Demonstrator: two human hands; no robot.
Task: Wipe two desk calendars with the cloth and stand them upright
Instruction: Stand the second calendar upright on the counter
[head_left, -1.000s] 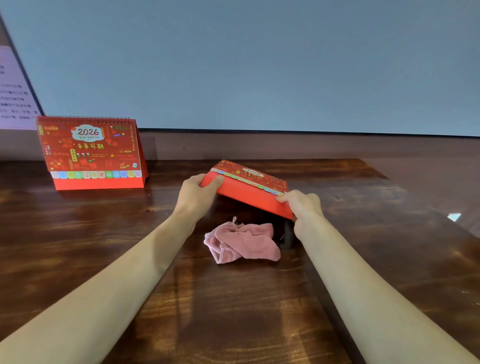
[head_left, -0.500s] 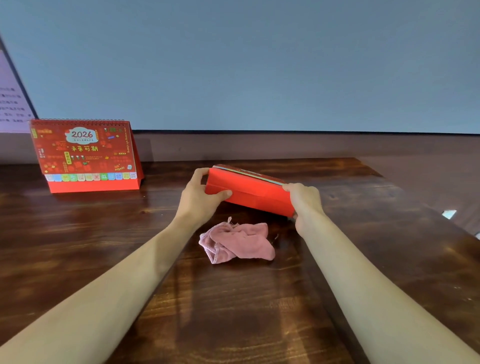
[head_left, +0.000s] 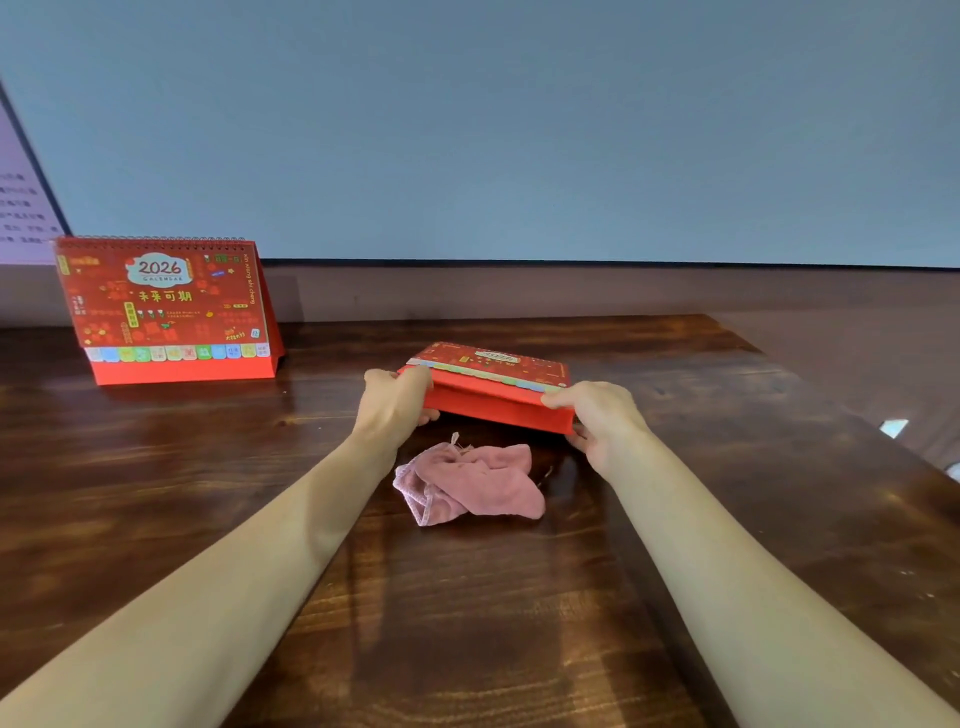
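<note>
A red 2026 desk calendar (head_left: 171, 309) stands upright at the back left of the wooden table (head_left: 156, 493). A second red calendar (head_left: 491, 387) is held just above the table's middle, its printed face tilted up and away from me and its plain red base towards me. My left hand (head_left: 392, 405) grips its left end and my right hand (head_left: 597, 415) grips its right end. A crumpled pink cloth (head_left: 472, 483) lies on the table just in front of the held calendar, between my forearms.
A blue-grey wall rises behind the table above a brown ledge (head_left: 571, 293). A white sheet with text (head_left: 23, 208) leans at the far left. The table's right edge (head_left: 831, 405) runs diagonally towards me.
The held calendar has tipped back so its printed top face shows again above the red base. Both hands keep their grip on its ends. The cloth and the standing calendar have not moved.
</note>
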